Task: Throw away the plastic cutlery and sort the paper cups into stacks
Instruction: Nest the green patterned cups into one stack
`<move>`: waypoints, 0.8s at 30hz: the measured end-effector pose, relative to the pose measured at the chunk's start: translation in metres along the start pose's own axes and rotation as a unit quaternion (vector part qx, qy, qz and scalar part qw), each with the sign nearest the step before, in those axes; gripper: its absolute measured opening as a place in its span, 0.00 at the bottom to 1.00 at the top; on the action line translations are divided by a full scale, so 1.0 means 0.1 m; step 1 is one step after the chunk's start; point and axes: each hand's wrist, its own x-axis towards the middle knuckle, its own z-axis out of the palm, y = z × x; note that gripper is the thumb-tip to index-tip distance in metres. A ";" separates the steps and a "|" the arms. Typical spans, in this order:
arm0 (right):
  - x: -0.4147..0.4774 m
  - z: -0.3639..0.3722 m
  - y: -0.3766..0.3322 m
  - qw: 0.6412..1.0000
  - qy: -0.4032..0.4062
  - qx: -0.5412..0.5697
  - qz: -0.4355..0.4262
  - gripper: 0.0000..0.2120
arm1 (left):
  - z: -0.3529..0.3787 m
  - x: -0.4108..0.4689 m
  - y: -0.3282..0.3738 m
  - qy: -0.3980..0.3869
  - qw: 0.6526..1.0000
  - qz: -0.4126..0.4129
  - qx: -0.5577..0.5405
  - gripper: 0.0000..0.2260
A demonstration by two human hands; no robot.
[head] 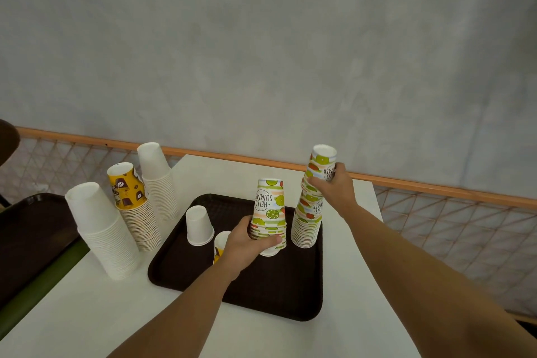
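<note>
**Q:** State of the hands?

**A:** The left hand (250, 244) is wrapped round the lower rims of the short lime-print stack (268, 206), with the thumb across the near side. The right hand (334, 186) grips the tall lime-print stack (306, 227) near its top, fingers curled round the cups. The hands are apart, one stack each.

**Q:** Location of both stacks?

**A:** Both are inverted over the dark tray (261, 293). The tall lime-print stack stands at the tray's far right edge, its upper section tilted off the lower. The short lime-print stack is just left of it. Whether its base touches the tray cannot be told.

**Q:** Other cups on the tray?

**A:** A single white cup (199, 225) stands inverted, left of the left hand. A yellow-print cup (219, 243) sits between the two, partly hidden by that hand.

**Q:** Items on the surface (87, 314)?

**A:** Three inverted stacks stand left of the tray: a near white stack (101, 229), a yellow-print stack (133, 206) behind it, and a far white stack (158, 180). All three tilt. A second tray (29, 227) lies beyond the surface's left edge.
</note>
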 end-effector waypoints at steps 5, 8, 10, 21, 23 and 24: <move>-0.02 0.09 0.17 0.999 -0.027 -0.025 0.036 0.26 | -0.01 0.02 0.02 0.006 1.000 0.002 -0.010 0.25; -0.03 0.11 0.22 0.997 -0.039 -0.035 0.047 0.30 | -0.02 0.03 0.02 0.008 1.000 0.003 -0.010 0.25; -0.03 0.11 0.24 0.996 -0.039 -0.060 0.051 0.37 | -0.02 0.04 0.03 0.008 1.000 0.003 -0.009 0.25; -0.14 0.10 -0.21 0.991 -0.035 -0.057 -0.120 0.33 | 0.00 0.04 0.05 -0.003 1.000 0.014 -0.006 0.26; -0.21 0.13 -0.30 0.989 -0.089 -0.045 -0.107 0.35 | 0.01 0.03 0.08 -0.006 1.000 0.015 -0.007 0.25; -0.24 0.14 -0.33 0.987 -0.126 -0.047 -0.091 0.37 | 0.01 0.03 0.09 -0.006 1.000 0.016 -0.009 0.25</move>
